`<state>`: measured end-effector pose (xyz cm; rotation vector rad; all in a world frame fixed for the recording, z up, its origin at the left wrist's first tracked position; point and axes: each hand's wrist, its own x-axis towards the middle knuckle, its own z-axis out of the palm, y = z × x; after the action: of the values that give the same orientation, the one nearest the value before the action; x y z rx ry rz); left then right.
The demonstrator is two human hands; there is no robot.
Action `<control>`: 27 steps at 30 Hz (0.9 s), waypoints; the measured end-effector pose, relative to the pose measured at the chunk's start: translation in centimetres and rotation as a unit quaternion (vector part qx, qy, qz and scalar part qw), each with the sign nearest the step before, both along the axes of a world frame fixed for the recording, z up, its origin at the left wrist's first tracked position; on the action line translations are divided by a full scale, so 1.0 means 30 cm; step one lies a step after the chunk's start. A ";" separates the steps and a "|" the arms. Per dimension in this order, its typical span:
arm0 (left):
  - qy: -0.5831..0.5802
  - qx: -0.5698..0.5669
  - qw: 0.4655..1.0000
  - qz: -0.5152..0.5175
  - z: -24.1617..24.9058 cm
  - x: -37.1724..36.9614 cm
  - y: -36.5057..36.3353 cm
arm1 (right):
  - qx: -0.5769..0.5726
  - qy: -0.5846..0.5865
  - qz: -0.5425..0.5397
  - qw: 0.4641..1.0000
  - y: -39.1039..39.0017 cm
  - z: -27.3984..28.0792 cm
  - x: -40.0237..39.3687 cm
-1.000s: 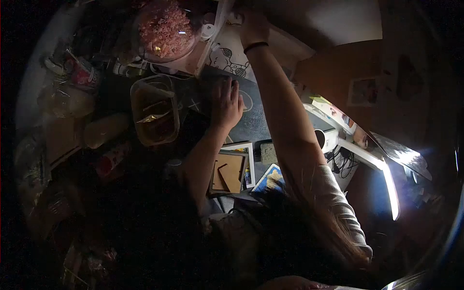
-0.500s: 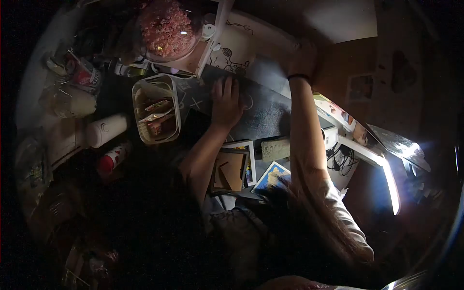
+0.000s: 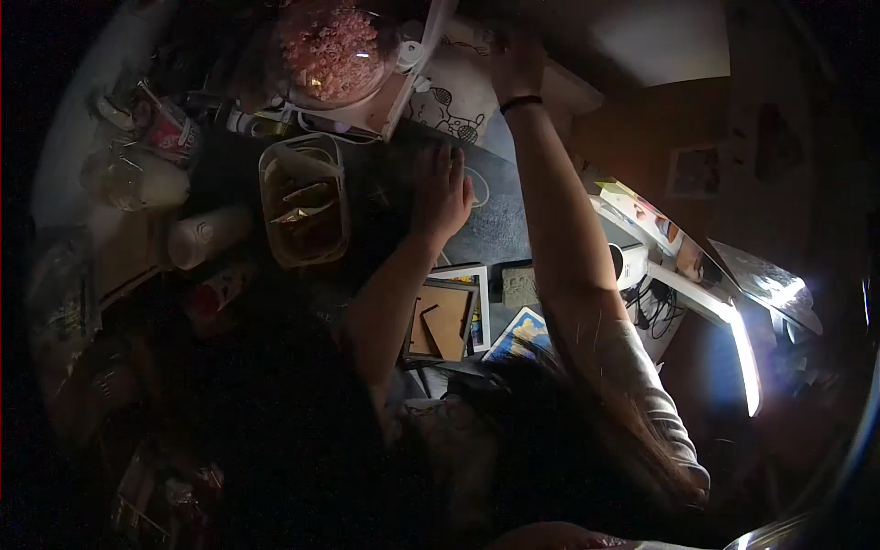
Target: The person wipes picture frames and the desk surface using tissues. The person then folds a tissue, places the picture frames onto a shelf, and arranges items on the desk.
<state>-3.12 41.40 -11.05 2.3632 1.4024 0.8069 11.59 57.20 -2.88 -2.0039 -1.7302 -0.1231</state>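
My left hand [image 3: 444, 197] lies on the dark desk top [image 3: 500, 206] with its fingers stretched forward, holding nothing I can see. A thin pale ring or loop shows beside its fingertips. My right hand [image 3: 519, 66], with a black band at the wrist, reaches to the far side, at a pale panel [image 3: 451, 87] with black line drawings. Shadow covers its fingers, so I cannot make out whether they hold anything. Nearer my body, between my arms, are a picture frame [image 3: 442, 321] with its brown back up, a white-edged frame [image 3: 480, 307] and a blue picture card [image 3: 519, 334].
Left of my left arm stands a plastic tub [image 3: 305, 202] with packets in it. A white bottle [image 3: 209, 236] and a red-and-white container [image 3: 220, 291] lie farther left. At the back is a clear bowl [image 3: 335, 55] of pink bits. A lit lamp [image 3: 744, 357] glows at right, near black cables [image 3: 655, 307].
My right hand has moved left and farther back along the pale panel. My left hand stays on the desk, while the whole view has shifted slightly.
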 end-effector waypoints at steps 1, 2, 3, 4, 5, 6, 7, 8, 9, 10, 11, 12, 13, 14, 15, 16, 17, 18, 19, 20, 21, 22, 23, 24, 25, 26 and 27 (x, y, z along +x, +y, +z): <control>-0.008 -0.003 1.000 -0.003 -0.008 0.001 -0.002 | -0.001 0.000 -0.003 1.000 -0.034 -0.002 -0.024; -0.008 -0.002 1.000 -0.006 0.002 -0.001 0.003 | 0.101 0.160 -0.015 0.982 -0.062 -0.015 -0.038; -0.004 0.000 1.000 -0.004 0.020 -0.003 0.003 | 0.199 0.313 -0.024 0.929 -0.090 -0.032 -0.049; 0.000 0.002 1.000 0.000 0.032 -0.004 0.000 | 0.200 0.311 -0.024 0.929 -0.130 -0.075 -0.057; 0.000 0.001 1.000 -0.001 0.031 -0.005 -0.004 | 0.172 0.355 -0.055 0.917 -0.176 -0.139 -0.061; 0.006 0.009 1.000 -0.002 0.029 -0.008 -0.005 | 0.145 0.398 -0.084 0.902 -0.210 -0.179 -0.063; 0.012 0.020 1.000 -0.003 0.033 -0.010 0.000 | 0.148 0.398 -0.084 0.901 -0.230 -0.190 -0.060; 0.012 0.021 1.000 -0.004 0.036 -0.008 0.002 | 0.103 0.339 -0.113 0.928 -0.248 -0.199 -0.054; 0.009 0.014 1.000 0.001 0.042 -0.007 -0.002 | 0.055 0.279 -0.143 0.948 -0.265 -0.212 -0.046; 0.005 0.008 1.000 0.006 0.047 -0.008 -0.003 | 0.055 0.280 -0.143 0.948 -0.269 -0.223 -0.036; 0.006 0.007 1.000 0.006 0.051 -0.010 -0.001 | 0.083 0.152 -0.104 0.979 -0.269 -0.233 -0.023; 0.006 0.002 1.000 0.003 0.050 -0.009 0.000 | 0.109 0.021 -0.063 0.992 -0.277 -0.238 -0.017; 0.006 -0.002 1.000 0.000 0.051 -0.009 -0.001 | 0.108 0.021 -0.064 0.992 -0.285 -0.243 -0.015; 0.005 -0.002 1.000 -0.001 0.053 -0.008 -0.001 | 0.095 0.009 -0.042 0.995 -0.288 -0.245 -0.012; 0.003 0.003 1.000 0.002 0.051 -0.006 0.000 | 0.082 -0.002 -0.019 0.996 -0.288 -0.248 -0.008; 0.001 0.009 1.000 0.006 0.049 -0.005 0.003 | 0.083 -0.003 -0.017 0.996 -0.284 -0.251 -0.004; 0.001 0.009 1.000 0.008 0.046 -0.004 0.003 | 0.076 -0.046 -0.007 0.996 -0.282 -0.254 0.001; 0.001 0.009 1.000 0.010 0.046 -0.004 0.000 | 0.069 -0.089 0.003 0.994 -0.279 -0.268 0.013; 0.000 0.010 1.000 0.012 0.046 -0.004 -0.001 | 0.069 -0.089 0.004 0.994 -0.272 -0.278 0.034; 0.001 0.010 1.000 0.013 0.045 -0.006 -0.002 | 0.050 -0.101 -0.066 0.991 -0.261 -0.283 0.063; -0.003 0.001 1.000 0.008 0.048 -0.009 -0.001 | 0.031 -0.111 -0.136 0.984 -0.252 -0.285 0.094; -0.008 -0.009 1.000 0.003 0.049 -0.009 -0.002 | 0.031 -0.110 -0.134 0.984 -0.254 -0.267 0.139; -0.007 -0.006 1.000 0.005 0.049 -0.008 0.008 | -0.031 -0.078 -0.161 0.983 -0.248 -0.241 0.194; -0.002 -0.001 1.000 0.004 0.047 -0.008 0.016 | -0.094 -0.045 -0.187 0.977 -0.239 -0.213 0.208; 0.004 -0.002 1.000 0.000 0.045 -0.010 0.004 | -0.098 -0.044 -0.188 0.976 -0.246 -0.202 0.198; 0.003 -0.002 1.000 0.003 0.043 -0.009 0.000 | -0.107 0.026 -0.229 0.967 -0.238 -0.188 0.191; 0.001 -0.014 1.000 0.002 0.049 -0.008 0.001 | -0.114 0.097 -0.268 0.952 -0.224 -0.187 0.186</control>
<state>-3.37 41.44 -9.59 2.3415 1.4112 0.7826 17.17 50.49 -8.51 -2.5191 -1.0862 0.0986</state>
